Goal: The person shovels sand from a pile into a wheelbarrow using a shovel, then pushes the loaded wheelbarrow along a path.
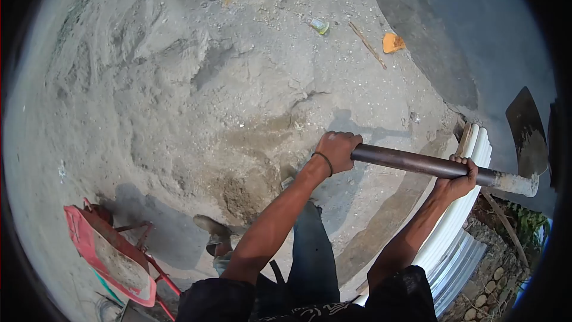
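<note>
My left hand [338,150] is closed around the near end of a thick, dark brown handle, with a dark band on the wrist. Farther right, my right hand [460,181] grips the same handle from below. The handle belongs to what looks like a hoe [417,162], held raised and roughly level across my front. Grey, cement-like crust coats its far end. There a broad dark metal blade [527,128] stands crosswise at the right edge, its joint only partly visible. Beneath my hands lies a mound of grey sandy material [238,101] with a damp, dug-out patch [241,194].
A red wheelbarrow [110,256] stands at lower left. White ridged sheets [456,214] lie along the right side. An orange chunk [392,43], a stick [367,45] and a crumpled wrapper [319,25] rest on the mound. My boot [211,225] stands at its edge.
</note>
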The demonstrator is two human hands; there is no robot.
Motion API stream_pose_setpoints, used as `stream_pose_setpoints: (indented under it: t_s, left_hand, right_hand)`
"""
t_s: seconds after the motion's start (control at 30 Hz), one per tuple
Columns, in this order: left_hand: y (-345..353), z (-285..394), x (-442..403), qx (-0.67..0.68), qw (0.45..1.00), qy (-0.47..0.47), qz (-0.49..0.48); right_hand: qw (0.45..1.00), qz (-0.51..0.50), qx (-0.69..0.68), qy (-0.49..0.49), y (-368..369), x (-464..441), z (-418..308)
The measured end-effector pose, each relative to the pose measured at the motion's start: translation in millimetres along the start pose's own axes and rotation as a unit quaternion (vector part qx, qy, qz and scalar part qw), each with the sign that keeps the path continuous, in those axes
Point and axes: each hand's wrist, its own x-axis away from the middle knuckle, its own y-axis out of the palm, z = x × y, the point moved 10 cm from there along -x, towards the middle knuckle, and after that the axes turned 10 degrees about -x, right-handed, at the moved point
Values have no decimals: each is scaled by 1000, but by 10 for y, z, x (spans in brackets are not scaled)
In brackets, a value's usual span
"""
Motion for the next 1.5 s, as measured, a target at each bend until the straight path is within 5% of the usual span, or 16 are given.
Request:
stream_pose_setpoints:
  t_s: [0.07,0.13,0.27,0.33,0.4,0.53,0.73,0.9,1.03,1.13,1.27,1.33,1.5]
  left_hand:
    - [260,-547,-61,29,997,-71,-21]
    - [629,-1257,459,55,975,-192,-94]
    - [924,-2461,2214,-45,870,-464,-159]
    - [797,-2588,2347,-89,833,-517,-177]
    - [562,-2515,1915,-101,818,-525,-215]
    - [-69,-1792,1665,-71,821,-523,-217]
    - [-1372,-1139,1529,-161,877,-397,-215]
    - [-2736,-500,2449,-198,898,-339,-199]
    - [-3948,170,4026,-245,888,-359,-149]
    - [-4625,617,5755,-230,837,-483,-113]
    - [-4832,1255,8213,-238,727,-644,14]
    - [-4639,1571,9293,-214,669,-697,144]
    - [-3128,1626,11386,-119,515,-795,298]
  right_hand:
    - [998,45,41,-22,5,-44,643]
    - [989,101,90,57,-170,131,1745]
    - [878,-9,214,428,-990,1338,5337]
    - [803,28,303,512,-1386,1724,5757]
    - [805,8,256,534,-1188,1540,5816]
    - [784,-6,178,595,-1149,1580,5761]
    - [731,-15,181,658,-845,2265,5103]
    - [690,-14,181,700,-346,3859,4160]
    - [633,-30,180,752,112,5771,3462]
    - [636,-119,172,743,717,7341,2869]
    - [549,-221,189,784,1026,9608,2221]
    - [515,-346,167,766,1099,10659,1809]
    - [504,-443,257,696,373,12325,1180]
